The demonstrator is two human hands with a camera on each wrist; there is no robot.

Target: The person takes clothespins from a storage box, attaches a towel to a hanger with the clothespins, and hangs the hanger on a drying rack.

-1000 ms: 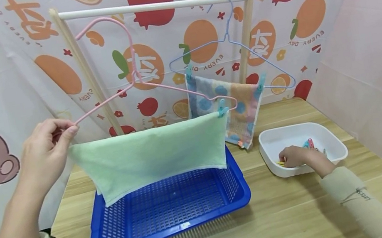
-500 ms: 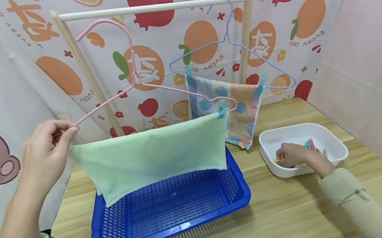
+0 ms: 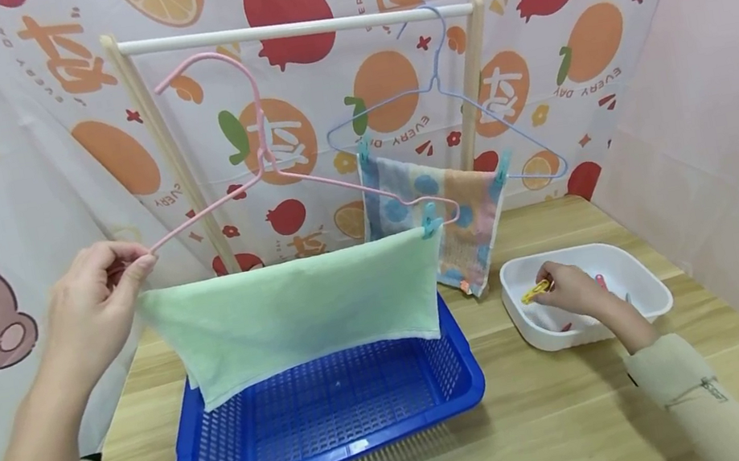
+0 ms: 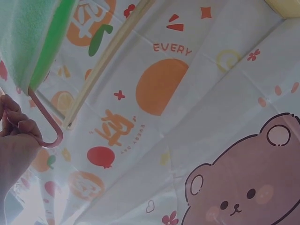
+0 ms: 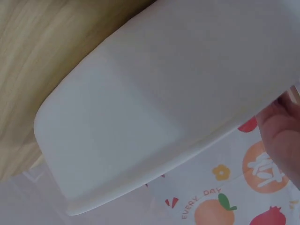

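My left hand (image 3: 92,309) pinches the left end of a pink clothes hanger (image 3: 332,181), whose curved end shows by the fingers in the left wrist view. A pale green towel (image 3: 309,306) hangs along the hanger's lower bar, fixed at its right corner by a teal clothespin (image 3: 430,220). Its left corner lies right at my left fingers. Between right thumb and fingers is a yellow clothespin (image 3: 536,291), held by my right hand (image 3: 570,288) over the white bin (image 3: 654,289). A few red and pink clothespins lie in the bin, partly behind the hand.
A blue plastic basket (image 3: 334,455) stands under the towel on the wooden table (image 3: 540,414). Behind it rises a rack with a white rail (image 3: 299,28). From the rail hangs a blue hanger (image 3: 385,103) bearing a patterned cloth (image 3: 460,199) with teal clothespins.
My right hand has risen a little within the bin, bringing the yellow clothespin up into plain view. The left hand keeps its hold on the hanger. The head view has tilted slightly upward.
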